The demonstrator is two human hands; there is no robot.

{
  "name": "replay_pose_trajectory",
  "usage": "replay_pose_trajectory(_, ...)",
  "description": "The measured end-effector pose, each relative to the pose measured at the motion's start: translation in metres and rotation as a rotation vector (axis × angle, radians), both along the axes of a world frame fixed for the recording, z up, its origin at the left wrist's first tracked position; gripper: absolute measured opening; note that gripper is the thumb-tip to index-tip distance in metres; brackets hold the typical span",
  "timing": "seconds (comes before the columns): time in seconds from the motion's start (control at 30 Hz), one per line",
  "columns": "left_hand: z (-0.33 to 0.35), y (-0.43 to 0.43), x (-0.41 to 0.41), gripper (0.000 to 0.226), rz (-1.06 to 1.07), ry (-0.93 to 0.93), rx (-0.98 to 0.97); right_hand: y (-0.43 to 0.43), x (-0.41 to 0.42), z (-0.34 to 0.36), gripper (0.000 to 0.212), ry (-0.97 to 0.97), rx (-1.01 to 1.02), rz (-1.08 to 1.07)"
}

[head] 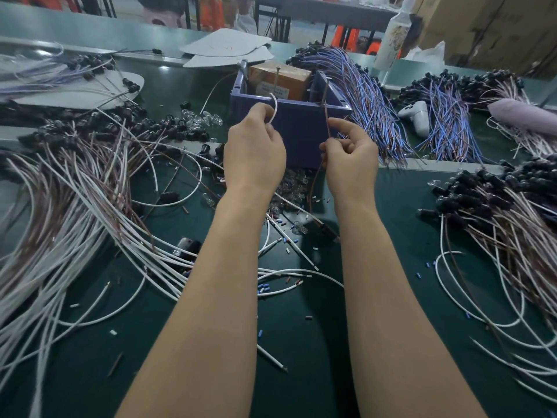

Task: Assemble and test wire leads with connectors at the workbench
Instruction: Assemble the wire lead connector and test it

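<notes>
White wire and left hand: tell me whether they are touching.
Touching. The head view shows the left hand pinching the white wire, whose free end curves up above the grip in front of the blue box.

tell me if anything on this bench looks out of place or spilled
What looks like a white game controller lies among the blue wire bundles at right, unrelated to wiring. Small blue and white sleeve bits are strewn across the green mat.
</notes>
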State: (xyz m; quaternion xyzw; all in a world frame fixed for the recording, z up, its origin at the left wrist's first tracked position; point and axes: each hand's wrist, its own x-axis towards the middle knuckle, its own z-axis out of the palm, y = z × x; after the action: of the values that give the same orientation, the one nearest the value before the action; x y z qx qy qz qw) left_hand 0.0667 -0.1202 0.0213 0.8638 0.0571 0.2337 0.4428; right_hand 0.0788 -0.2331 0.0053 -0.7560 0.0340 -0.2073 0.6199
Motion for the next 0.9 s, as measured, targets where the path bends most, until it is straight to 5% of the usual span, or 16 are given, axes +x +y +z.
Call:
replay_pose_trajectory(0.8,-0.001,0.002,-0.003,0.032,-0.007,0.02,-0.011,-0.008,0.0,0.004,0.022,0.063,0.038,0.096)
replay_pose_trajectory(0.9,-0.001,0.005,-0.003,0.032,0.028,0.01,-0.013,-0.02,-0.005,0.013,0.005,0.303,-0.388,0.176)
